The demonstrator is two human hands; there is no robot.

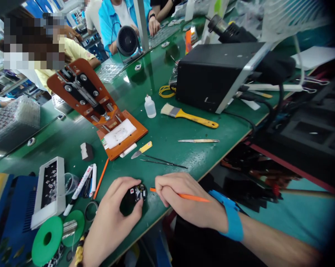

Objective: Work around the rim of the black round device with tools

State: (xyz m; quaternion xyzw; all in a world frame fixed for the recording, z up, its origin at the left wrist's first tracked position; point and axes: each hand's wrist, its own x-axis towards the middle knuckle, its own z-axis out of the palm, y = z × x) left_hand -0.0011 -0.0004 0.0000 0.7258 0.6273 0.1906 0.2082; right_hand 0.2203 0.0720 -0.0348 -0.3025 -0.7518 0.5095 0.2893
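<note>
My left hand [121, 211] curls its thumb and fingers around a small round black electronic part [140, 193] on the green table mat. Shiny components show on the part's face, but I cannot make out its exact kind. Just to the right, my right hand [181, 196] is closed around a thin orange stick [193, 197]. One end of the stick points at the black part, with a small gap between them. A blue band circles the right wrist. Beyond the hands lie black tweezers [167, 162] and a small yellow-handled knife [142, 150].
An orange press stand [124, 139] rises ahead. Behind the hands' area are a bottle [150, 107], a brush [189, 116] and a black box unit [212, 76]. Left are markers [79, 187], a parts tray [60, 193] and a solder spool [47, 237]. Other people sit across the table.
</note>
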